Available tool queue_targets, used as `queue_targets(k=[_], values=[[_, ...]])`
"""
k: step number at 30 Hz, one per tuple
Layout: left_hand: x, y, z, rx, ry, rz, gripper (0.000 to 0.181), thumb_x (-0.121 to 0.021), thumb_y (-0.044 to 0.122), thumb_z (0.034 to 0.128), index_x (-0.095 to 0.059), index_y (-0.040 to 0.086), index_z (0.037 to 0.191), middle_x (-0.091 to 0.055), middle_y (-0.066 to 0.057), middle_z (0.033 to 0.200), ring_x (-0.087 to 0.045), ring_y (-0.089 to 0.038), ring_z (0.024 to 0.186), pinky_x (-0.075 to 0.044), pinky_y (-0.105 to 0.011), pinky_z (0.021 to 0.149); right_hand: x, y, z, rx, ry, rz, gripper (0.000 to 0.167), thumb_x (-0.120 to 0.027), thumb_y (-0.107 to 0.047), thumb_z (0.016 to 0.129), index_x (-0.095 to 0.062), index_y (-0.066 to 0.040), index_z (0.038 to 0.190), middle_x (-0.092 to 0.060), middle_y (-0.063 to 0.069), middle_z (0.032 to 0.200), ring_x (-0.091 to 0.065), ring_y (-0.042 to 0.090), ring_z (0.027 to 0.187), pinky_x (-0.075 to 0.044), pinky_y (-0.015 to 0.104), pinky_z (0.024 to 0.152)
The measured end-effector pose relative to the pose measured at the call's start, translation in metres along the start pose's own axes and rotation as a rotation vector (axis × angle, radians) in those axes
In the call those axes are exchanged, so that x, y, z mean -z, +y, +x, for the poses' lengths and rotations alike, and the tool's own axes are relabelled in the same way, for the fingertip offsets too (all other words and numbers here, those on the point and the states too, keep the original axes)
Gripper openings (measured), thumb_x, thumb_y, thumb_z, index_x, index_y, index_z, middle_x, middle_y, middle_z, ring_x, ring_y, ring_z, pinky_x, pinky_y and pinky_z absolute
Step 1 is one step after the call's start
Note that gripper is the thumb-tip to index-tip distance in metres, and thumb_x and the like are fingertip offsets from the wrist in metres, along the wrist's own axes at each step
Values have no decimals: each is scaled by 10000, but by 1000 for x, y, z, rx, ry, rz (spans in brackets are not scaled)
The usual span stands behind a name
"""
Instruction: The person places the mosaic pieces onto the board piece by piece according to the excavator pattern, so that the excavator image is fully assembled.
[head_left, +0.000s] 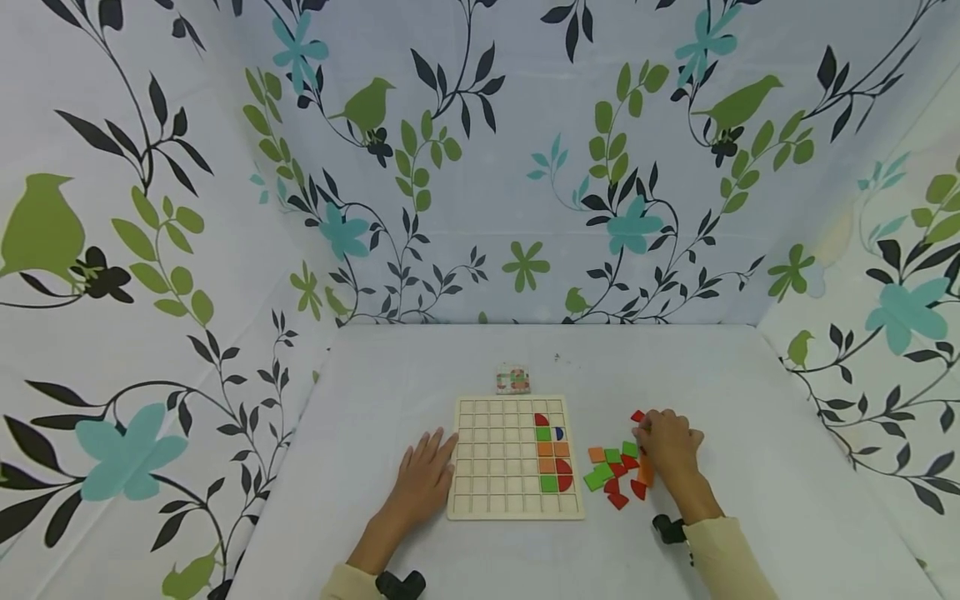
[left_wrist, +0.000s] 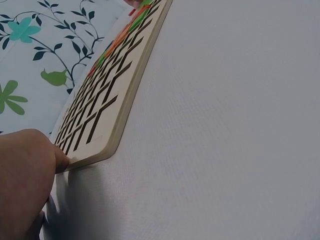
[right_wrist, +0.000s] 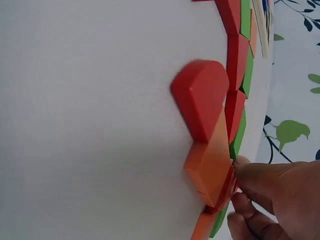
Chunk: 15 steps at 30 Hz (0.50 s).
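A pale wooden grid board (head_left: pixel 495 451) lies on the table, with red, green, orange and blue pieces in its right-hand columns. My left hand (head_left: pixel 425 473) rests at the board's left edge, fingers extended; in the left wrist view its thumb (left_wrist: pixel 61 159) touches the board's corner. Right of the board is a loose pile of small blocks, among them a green block (head_left: pixel 598 477) and a red block (head_left: pixel 618 501). Over the pile's far right side, my right hand (head_left: pixel 670 446) pinches a red block (right_wrist: pixel 233 186) with curled fingers, which partly hide it. An orange block (right_wrist: pixel 212 162) lies beside the fingertips.
A small card with a coloured pattern (head_left: pixel 513 380) lies just beyond the board. White cloth covers the table (head_left: pixel 390 375). Patterned curtains (head_left: pixel 525 167) rise at the back and both sides. Dark camera mounts (head_left: pixel 401 585) sit on both wrists.
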<state>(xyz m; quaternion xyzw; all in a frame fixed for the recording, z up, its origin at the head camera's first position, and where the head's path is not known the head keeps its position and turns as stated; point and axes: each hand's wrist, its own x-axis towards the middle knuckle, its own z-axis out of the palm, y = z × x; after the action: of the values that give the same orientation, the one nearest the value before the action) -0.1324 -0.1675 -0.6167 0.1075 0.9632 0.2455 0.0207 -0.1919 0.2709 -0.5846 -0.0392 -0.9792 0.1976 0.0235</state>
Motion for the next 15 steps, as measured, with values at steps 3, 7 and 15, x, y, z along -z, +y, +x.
queue_targets(k=[3, 7, 15], values=[[0, 1, 0, 1, 3, 0, 521, -470, 230, 1110, -434, 144, 1622, -326, -185, 1706, -229, -448, 1596, -169, -710, 1241, -1, -3, -1, 23, -7, 2, 213, -758, -188, 980, -680, -5, 1056, -622, 200, 985, -596, 406, 945, -406, 559, 794], [1, 2, -1, -7, 3, -8, 518, -475, 222, 1107, -441, 134, 1616, -335, -198, 1699, -238, -466, 1587, -176, -727, 1228, 1, -7, -7, -21, -22, -16, 351, -773, -171, 959, -639, 71, 1175, -619, 264, 1037, -634, 428, 937, -440, 544, 758], [1, 1, -2, 0, 12, -4, 515, -461, 229, 1117, -431, 143, 1624, -321, -184, 1709, -234, -449, 1593, -179, -711, 1237, -2, -12, -6, 6, -60, 1, 305, -708, -80, 989, -607, 101, 1213, -587, 312, 1100, -620, 468, 1005, -471, 569, 801]])
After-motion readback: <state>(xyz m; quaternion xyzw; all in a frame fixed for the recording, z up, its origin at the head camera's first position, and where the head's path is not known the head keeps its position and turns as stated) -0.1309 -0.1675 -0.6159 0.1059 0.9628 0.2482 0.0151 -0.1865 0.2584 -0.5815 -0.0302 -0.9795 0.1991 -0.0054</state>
